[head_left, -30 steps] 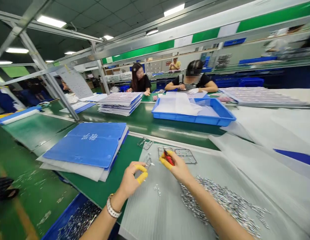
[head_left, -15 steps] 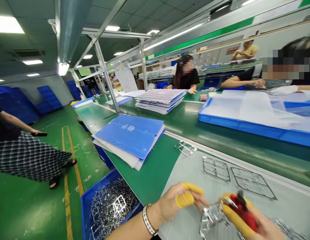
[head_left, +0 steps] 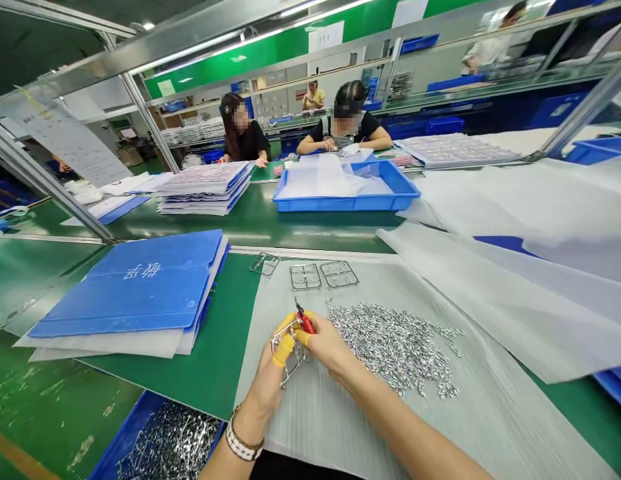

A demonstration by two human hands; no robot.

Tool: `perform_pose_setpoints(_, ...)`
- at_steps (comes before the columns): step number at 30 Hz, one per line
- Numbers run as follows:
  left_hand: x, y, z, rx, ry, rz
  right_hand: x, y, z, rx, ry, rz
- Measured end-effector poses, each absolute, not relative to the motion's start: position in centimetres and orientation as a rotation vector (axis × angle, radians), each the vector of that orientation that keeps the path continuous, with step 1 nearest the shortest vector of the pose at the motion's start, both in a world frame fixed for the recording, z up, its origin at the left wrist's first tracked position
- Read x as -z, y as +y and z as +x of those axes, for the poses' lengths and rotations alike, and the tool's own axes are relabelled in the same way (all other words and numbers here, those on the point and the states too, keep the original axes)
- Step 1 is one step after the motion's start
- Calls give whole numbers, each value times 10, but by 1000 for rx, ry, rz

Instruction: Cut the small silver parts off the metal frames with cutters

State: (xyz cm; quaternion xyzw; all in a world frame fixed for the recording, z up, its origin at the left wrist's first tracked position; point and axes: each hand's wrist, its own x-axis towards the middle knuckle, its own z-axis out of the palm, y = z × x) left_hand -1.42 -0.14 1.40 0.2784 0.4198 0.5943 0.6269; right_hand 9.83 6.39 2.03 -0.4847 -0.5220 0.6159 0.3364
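My left hand [head_left: 267, 375], with yellow finger covers, grips a shiny metallic frame [head_left: 292, 368] that stands tilted above the white sheet [head_left: 335, 427]. Red-handled nippers [head_left: 307, 325] are in my right hand [head_left: 326, 344], their dark jaws pointing up and away from me. Both hands meet at the frame's upper edge; whether the jaws touch it I cannot tell. Right of my hands spreads a heap of small shiny metallic pieces [head_left: 395, 343]. Beyond them lie two flat frames with crossbars [head_left: 305, 277], and farther left another frame [head_left: 265, 265].
A blue folder stack [head_left: 135, 283] lies at left. Below it, a blue bin [head_left: 121, 437] holds metallic scrap frames. Across the bench are a blue tray [head_left: 350, 202], stacked sheets [head_left: 205, 190] and two seated people. White sheeting [head_left: 495, 300] covers the right side.
My view has swung right, bringing the heap of pieces fully into sight. My hands have come closer together at the frame, and the nippers show more clearly.
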Motion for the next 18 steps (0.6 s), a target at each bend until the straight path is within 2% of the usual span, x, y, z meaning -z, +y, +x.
perform_pose_setpoints(7, -27, 2, -38, -1368, 685, 425, -21, 66, 116, -1553, -1436, -1272)
perform_pose_setpoints(13, -26, 5, -50, -1321, 546, 209, -36, 48, 147, -1019, -2035, -1492)
perform_pose_setpoints(18, -14, 15, -36, -1289, 622, 198, -46, 36, 149, -534, -2365, -1380)
